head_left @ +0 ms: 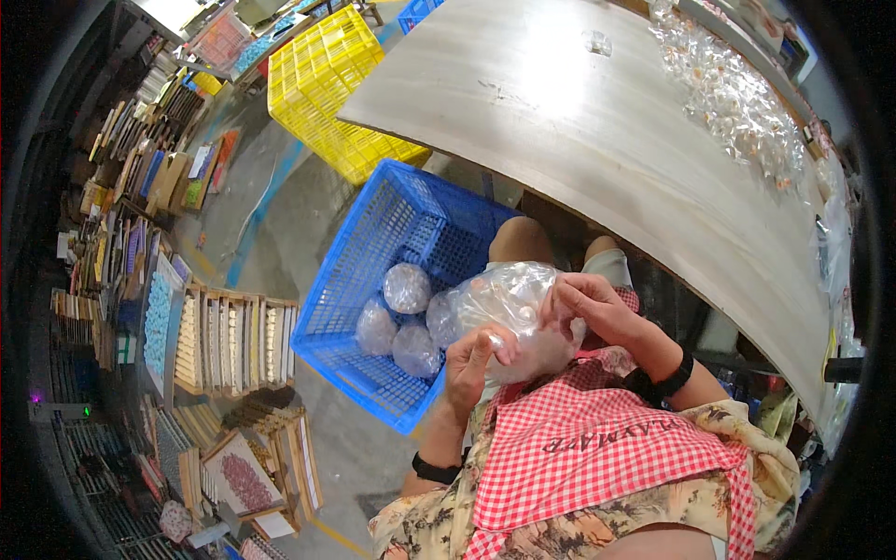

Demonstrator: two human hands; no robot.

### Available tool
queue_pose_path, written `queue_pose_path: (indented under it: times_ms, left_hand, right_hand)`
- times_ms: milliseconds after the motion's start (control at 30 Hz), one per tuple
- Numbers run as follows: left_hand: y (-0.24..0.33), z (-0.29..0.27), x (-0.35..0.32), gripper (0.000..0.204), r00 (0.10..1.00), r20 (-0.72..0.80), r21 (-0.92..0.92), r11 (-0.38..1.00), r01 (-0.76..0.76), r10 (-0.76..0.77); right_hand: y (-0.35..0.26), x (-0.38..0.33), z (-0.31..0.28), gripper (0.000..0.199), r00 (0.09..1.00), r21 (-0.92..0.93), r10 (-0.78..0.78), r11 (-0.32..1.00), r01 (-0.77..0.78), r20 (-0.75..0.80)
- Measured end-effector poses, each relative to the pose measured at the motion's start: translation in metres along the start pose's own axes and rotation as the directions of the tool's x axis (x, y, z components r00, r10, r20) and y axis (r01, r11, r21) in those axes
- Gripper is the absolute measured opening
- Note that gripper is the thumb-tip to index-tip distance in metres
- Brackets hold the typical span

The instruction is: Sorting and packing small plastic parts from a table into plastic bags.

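Observation:
A clear plastic bag (523, 294), puffed out and shiny, lies over my lap between my two hands. My right hand (583, 303) pinches its upper right side, thumb and fingers pressed together on the film. At the bag's lower left, my left hand (476, 359) has its fingers curled against the plastic. The bag's contents are hard to make out through the glare. Just left of it stands a blue plastic crate (322, 313), tilted in view, holding several round clear-wrapped bundles (407, 287) at its bottom.
A pale table (523, 103) spans the upper right, with a heap of small clear packets (737, 103) along its far side. Yellow crates (327, 84) are stacked behind the blue one. Wooden trays (238, 341) stand on the floor at the left.

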State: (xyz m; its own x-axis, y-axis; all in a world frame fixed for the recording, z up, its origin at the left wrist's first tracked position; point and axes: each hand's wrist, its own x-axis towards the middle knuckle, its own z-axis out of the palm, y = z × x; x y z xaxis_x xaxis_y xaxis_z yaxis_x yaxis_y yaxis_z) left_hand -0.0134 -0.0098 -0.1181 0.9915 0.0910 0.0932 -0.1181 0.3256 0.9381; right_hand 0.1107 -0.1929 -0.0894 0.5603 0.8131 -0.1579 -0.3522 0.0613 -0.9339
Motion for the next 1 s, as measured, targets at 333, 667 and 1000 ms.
queue_pose_path:
  times_ms: [333, 667, 1000]
  left_hand:
    - [-0.016, -0.001, 0.003, 0.054, 0.976, -0.217, 0.039, 0.999, 0.020, -0.011]
    - [0.003, -0.004, 0.018, 0.038, 0.954, -0.291, 0.297, 0.942, 0.157, -0.067]
    - [0.012, 0.003, 0.035, 0.009, 0.951, 0.296, 0.669, 0.731, -0.138, -0.092]
  right_hand:
    - [0.011, -0.005, 0.005, 0.027, 0.988, -0.473, -0.141, 0.867, 0.156, 0.068]
    - [-0.002, 0.003, -0.008, 0.009, 0.885, -0.607, -0.440, 0.665, 0.435, 0.152]
    - [-0.015, 0.012, 0.013, 0.039, 0.776, -0.716, -0.542, 0.395, 0.575, 0.324]
